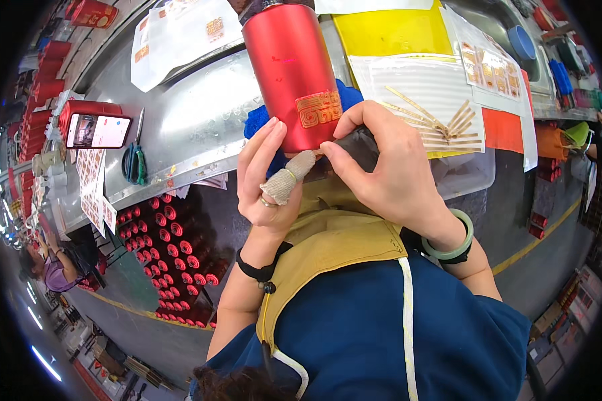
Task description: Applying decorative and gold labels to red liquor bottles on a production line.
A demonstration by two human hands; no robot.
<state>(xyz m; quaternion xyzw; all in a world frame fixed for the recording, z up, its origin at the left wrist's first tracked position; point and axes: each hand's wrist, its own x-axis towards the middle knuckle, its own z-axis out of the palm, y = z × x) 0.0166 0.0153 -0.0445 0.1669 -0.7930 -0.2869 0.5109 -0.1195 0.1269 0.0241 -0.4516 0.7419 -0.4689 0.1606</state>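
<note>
A red metallic canister (289, 60) lies tilted on a blue cloth (350, 95), its near end toward me. A gold square-patterned sticker (318, 109) is on its side near that end. My left hand (269, 177) holds the canister's left side with closed fingers; a whitish cloth cover wraps one digit at the near rim. My right hand (388, 157) is curled at the rim's right side, thumb tip on the edge and index finger against the canister. A thin orange-gold edge shows between the hands. Something dark, of unclear kind, shows inside my right hand's curl.
Gold strips (441, 127) lie on a white lined sheet, over a yellow sheet (394, 30). Sticker sheets (491, 67) are at the right. Green-handled scissors (134, 164) and a phone (97, 130) rest at the left. Several red canisters (174, 230) stand below the table edge.
</note>
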